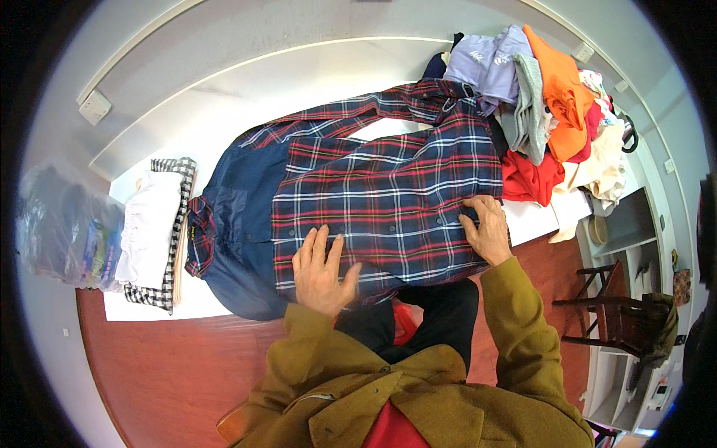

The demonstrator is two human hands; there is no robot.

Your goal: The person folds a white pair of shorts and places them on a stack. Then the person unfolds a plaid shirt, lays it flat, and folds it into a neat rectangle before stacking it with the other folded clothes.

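Observation:
Spread front side up before me is a long-sleeved plaid shirt [358,185] with a plain navy upper part; its collar points left and its hem right. Its far sleeve stretches along the back towards a clothes heap. My left hand [322,274] lies flat on the lower front near the button line, fingers apart. Near the hem, my right hand [486,228] rests with thumb and fingers bent on the cloth; whether it pinches the fabric I cannot tell. The near sleeve is mostly hidden.
A heap of clothes [560,120] covers the table's right end. Folded white cloth [151,224] lies on checked fabric [168,285] at the left, beside a clear plastic bag [61,224]. The white table [185,305] ends near my legs. A wooden chair [608,302] stands at right.

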